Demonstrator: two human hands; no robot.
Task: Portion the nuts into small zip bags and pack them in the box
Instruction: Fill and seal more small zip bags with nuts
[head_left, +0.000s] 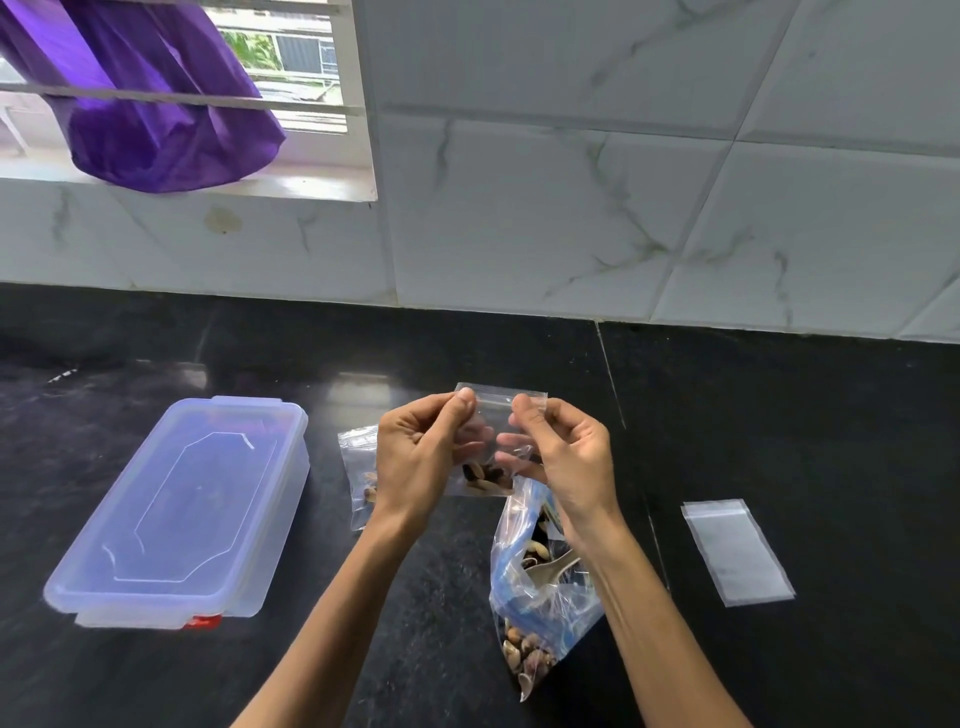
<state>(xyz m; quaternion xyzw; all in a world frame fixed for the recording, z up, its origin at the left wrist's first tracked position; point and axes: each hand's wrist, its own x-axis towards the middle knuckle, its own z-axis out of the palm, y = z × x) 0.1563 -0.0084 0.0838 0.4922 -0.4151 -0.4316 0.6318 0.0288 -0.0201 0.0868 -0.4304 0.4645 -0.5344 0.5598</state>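
A small clear zip bag (493, 415) with a few nuts at its bottom is held upright above the black counter. My left hand (421, 457) pinches its top left corner and my right hand (561, 457) pinches its top right corner. Below my right wrist lies a large clear bag of nuts (540, 597) with a blue zip strip and a spoon (550, 569) inside it. A second small bag with nuts (358, 467) lies flat behind my left hand, partly hidden. The clear plastic box (182, 509) with its lid on sits at the left.
A small stack of empty zip bags (737, 551) lies on the counter at the right. A white marble-tiled wall (571, 208) runs along the back. A purple cloth (156, 104) hangs at the window in the upper left.
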